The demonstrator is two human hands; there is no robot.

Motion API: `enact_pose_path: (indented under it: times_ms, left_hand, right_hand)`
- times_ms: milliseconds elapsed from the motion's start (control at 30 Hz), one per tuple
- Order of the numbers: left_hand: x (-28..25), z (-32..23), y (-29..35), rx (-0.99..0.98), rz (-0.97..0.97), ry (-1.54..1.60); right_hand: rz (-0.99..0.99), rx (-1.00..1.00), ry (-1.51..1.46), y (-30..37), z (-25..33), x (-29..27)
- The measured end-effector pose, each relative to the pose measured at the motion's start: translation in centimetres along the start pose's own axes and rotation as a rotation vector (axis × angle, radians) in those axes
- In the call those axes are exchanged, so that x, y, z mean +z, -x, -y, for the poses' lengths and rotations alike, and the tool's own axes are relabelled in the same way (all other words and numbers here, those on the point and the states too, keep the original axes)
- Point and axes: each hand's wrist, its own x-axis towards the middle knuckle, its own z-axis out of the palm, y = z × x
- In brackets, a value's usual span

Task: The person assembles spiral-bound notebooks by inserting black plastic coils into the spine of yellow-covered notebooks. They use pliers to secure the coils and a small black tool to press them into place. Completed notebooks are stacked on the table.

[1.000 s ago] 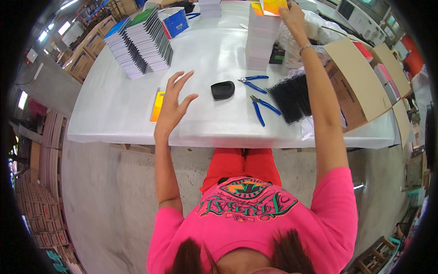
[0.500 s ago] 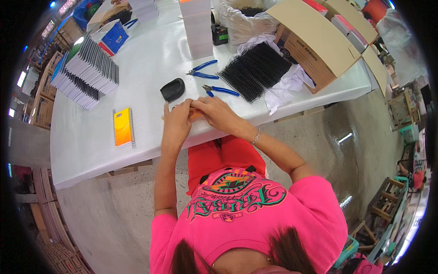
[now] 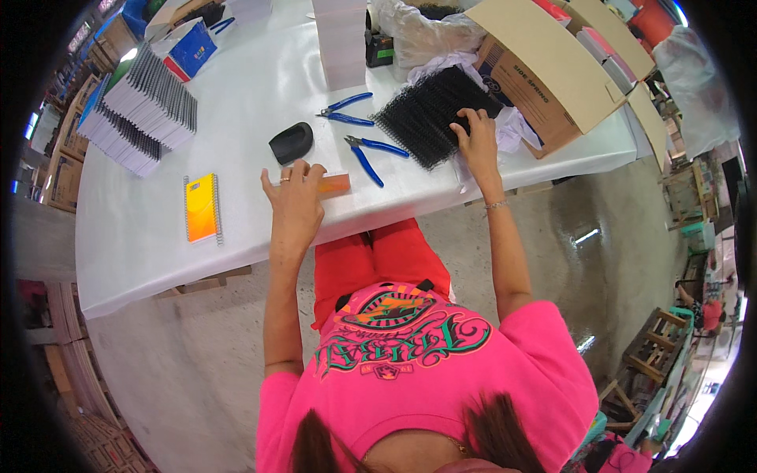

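My left hand (image 3: pixel 296 193) lies over a small orange notebook (image 3: pixel 334 185) at the table's near edge, fingers bent around it; its right end sticks out from under the hand. Out to the right, my right hand (image 3: pixel 476 140) reaches over a pile of black spiral binding coils (image 3: pixel 434 114), fingers curved and parted, touching the pile's right side. No coil shows clearly between them. Two blue-handled cutting pliers, one farther (image 3: pixel 347 109) and one nearer (image 3: pixel 371 154), lie spread between the hands. A black curved holder (image 3: pixel 292 143) rests just beyond my left hand.
A yellow-orange spiral notebook (image 3: pixel 203 208) lies to the left, with stacks of spiral-bound notebooks (image 3: pixel 150 102) behind it. A tall paper stack (image 3: pixel 342 47) stands at the back. Beside the coils are an open cardboard box (image 3: pixel 536 87) and a clear plastic bag (image 3: pixel 426 39).
My hands were together on the orange notebook. The right hand has left it and moved right to the coils; the left stays on it. The nearer pliers now lie uncovered, handles spread.
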Motion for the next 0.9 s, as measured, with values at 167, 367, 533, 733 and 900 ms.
enact_pose_path:
  times_ms: [167,367,533,733,900]
  left_hand:
    - [-0.1,-1.0,0.2,-0.139,0.006,0.029]
    - [1.8,-1.0,0.4,-0.178,-0.11,0.132]
    - [3.7,-1.7,0.0,-0.219,-0.319,0.189]
    - [4.2,-2.4,-0.4,-0.275,-0.407,0.13]
    - [4.6,-2.4,-0.6,-0.275,-0.424,0.117]
  right_hand:
    - [-0.024,0.09,-0.067,-0.2,-0.2,0.3]
    - [0.059,0.171,-0.075,-0.9,-0.6,-0.1]
    - [0.052,0.2,-0.112,-0.7,-0.8,0.0]
    - [0.033,0.283,-0.158,-0.8,-1.1,-0.2]
    - [-0.196,0.227,-0.169,-1.3,-0.7,-0.9]
